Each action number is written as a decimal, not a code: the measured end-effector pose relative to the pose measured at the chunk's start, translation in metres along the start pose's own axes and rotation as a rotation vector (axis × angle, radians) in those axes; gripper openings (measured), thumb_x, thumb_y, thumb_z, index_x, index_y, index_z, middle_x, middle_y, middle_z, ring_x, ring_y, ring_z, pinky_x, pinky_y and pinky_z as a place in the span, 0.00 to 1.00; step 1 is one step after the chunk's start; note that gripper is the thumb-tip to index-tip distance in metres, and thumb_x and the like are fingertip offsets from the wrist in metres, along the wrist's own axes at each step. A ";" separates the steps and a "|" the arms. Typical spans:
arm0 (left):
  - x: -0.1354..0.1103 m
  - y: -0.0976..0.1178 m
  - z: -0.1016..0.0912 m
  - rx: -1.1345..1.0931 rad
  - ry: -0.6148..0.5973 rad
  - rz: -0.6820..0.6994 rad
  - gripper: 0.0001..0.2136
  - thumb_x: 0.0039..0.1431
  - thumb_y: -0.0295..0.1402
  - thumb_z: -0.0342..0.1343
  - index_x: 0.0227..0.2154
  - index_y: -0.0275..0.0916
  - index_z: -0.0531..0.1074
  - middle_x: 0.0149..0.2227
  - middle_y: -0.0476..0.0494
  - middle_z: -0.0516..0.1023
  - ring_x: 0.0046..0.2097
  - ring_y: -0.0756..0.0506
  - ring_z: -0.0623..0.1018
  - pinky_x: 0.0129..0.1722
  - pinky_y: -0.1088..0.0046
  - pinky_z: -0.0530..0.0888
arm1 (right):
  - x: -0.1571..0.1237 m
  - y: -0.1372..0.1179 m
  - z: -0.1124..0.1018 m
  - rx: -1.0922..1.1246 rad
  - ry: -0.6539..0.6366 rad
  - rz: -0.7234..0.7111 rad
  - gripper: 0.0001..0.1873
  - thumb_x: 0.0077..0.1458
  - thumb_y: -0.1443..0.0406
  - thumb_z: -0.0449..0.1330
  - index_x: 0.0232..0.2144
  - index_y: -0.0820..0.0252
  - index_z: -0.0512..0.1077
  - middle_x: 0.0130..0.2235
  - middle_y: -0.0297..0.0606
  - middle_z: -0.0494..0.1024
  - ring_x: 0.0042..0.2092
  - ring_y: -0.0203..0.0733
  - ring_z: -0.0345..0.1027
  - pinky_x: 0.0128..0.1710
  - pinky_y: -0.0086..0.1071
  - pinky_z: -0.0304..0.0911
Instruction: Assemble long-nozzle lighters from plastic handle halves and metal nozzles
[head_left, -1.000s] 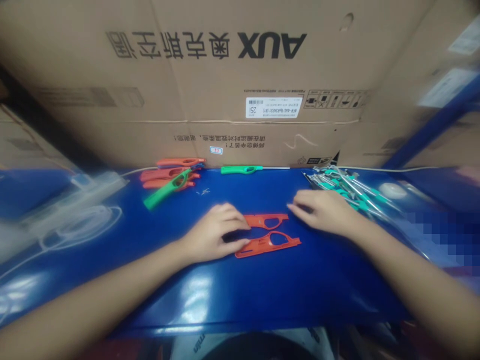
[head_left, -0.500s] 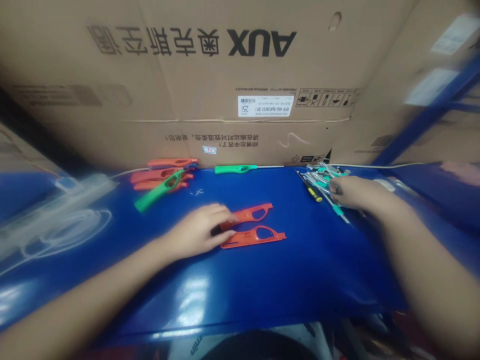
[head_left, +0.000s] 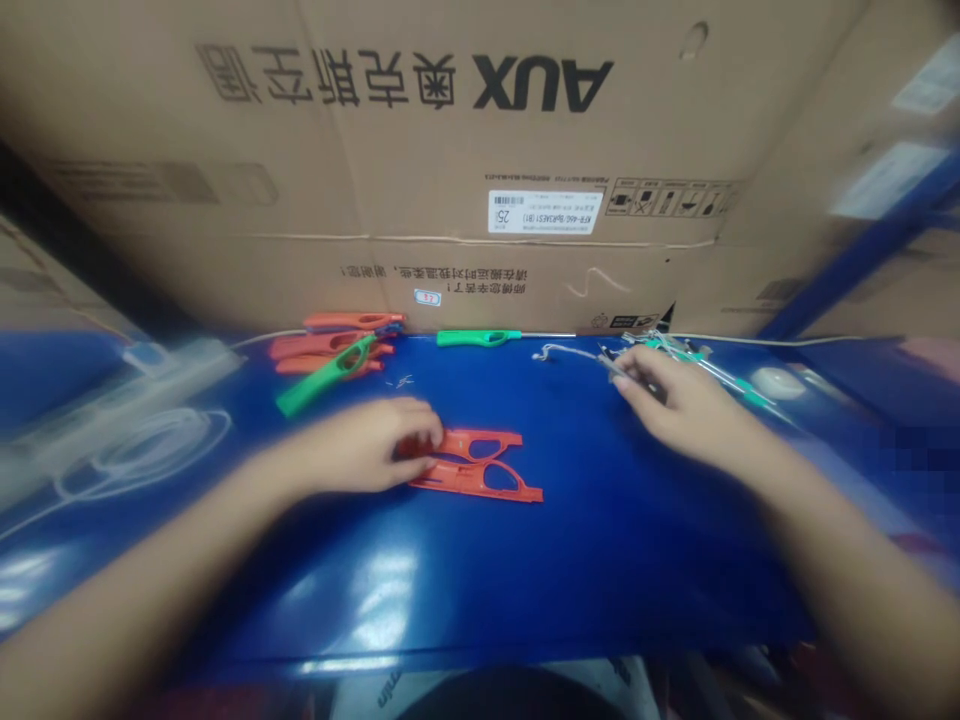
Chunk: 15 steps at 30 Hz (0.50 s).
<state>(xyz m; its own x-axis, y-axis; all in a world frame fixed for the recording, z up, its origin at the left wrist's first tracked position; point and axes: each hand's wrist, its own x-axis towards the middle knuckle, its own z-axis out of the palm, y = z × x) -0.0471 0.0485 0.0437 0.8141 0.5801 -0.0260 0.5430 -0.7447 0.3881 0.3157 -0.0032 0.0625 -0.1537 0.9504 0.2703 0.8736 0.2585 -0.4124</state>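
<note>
Two orange plastic shell halves (head_left: pixel 480 464) lie side by side on the blue table (head_left: pixel 570 560). My left hand (head_left: pixel 367 445) rests on their left ends with fingers curled down, pinning them. My right hand (head_left: pixel 671 400) is over to the right, fingers closed around a thin metal part with a wire (head_left: pixel 581 353) trailing to the left. Just behind that hand lies a pile of metal rods with teal pieces (head_left: pixel 694 352).
A stack of orange shells (head_left: pixel 330 345) with a green one (head_left: pixel 322 377) across it sits at the back left. A green lighter body (head_left: pixel 480 338) lies along the back edge. Clear tubing (head_left: pixel 142 450) is at the left. A large cardboard box (head_left: pixel 465 150) walls the back.
My right hand went from the orange shells to the pile of rods and came back left holding a thin wired part. My left hand slid the two shells slightly left.
</note>
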 end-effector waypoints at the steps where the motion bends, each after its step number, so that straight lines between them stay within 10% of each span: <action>1: -0.001 0.000 -0.001 0.015 0.002 -0.001 0.05 0.60 0.32 0.57 0.38 0.41 0.74 0.39 0.47 0.76 0.37 0.46 0.75 0.37 0.71 0.71 | -0.002 -0.006 0.005 0.047 -0.016 -0.017 0.08 0.65 0.60 0.51 0.36 0.56 0.66 0.28 0.33 0.72 0.29 0.39 0.64 0.30 0.32 0.58; 15: 0.000 0.013 0.002 0.121 0.003 0.046 0.18 0.59 0.46 0.60 0.49 0.43 0.74 0.48 0.44 0.75 0.48 0.41 0.76 0.46 0.65 0.71 | -0.013 -0.026 0.030 -0.009 -0.104 -0.184 0.12 0.68 0.56 0.51 0.41 0.56 0.68 0.28 0.31 0.75 0.26 0.37 0.68 0.27 0.29 0.56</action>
<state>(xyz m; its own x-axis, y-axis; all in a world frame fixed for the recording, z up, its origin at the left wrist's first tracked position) -0.0396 0.0374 0.0467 0.8380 0.5456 -0.0077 0.5264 -0.8047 0.2746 0.2811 -0.0171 0.0435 -0.3576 0.9001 0.2489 0.8304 0.4284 -0.3562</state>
